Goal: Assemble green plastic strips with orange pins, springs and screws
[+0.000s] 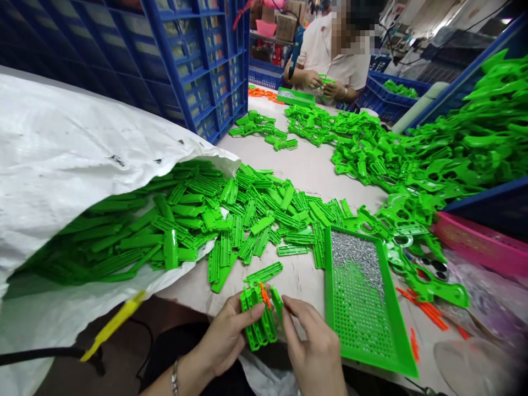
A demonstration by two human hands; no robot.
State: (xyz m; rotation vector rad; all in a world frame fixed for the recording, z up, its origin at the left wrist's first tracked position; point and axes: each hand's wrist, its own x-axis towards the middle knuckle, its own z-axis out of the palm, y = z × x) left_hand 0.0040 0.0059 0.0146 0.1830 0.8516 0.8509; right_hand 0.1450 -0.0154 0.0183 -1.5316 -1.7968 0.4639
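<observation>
My left hand (220, 335) is closed around several ribbed green plastic pieces (260, 329) side by side, the thumb across their top. A small orange plastic part (264, 296) shows at their upper end. My right hand (315, 349) pinches a narrow green plastic strip (277, 303) just right of them; whether it touches them I cannot tell. Beyond the hands lies a single green slat (264, 273). To the right stands a green perforated tray (402, 344), with small silvery metal pieces (357, 253), probably screws, heaped toward its far end.
A white sack (82, 137) spills green slats (247, 209) onto the table. Blue crates (198, 60) stand behind it. Green toy-gun shells (454, 143) pile up on the right, near a pink basket (478, 242) and orange parts (424, 308). A co-worker (317, 60) sits across, holding a green piece.
</observation>
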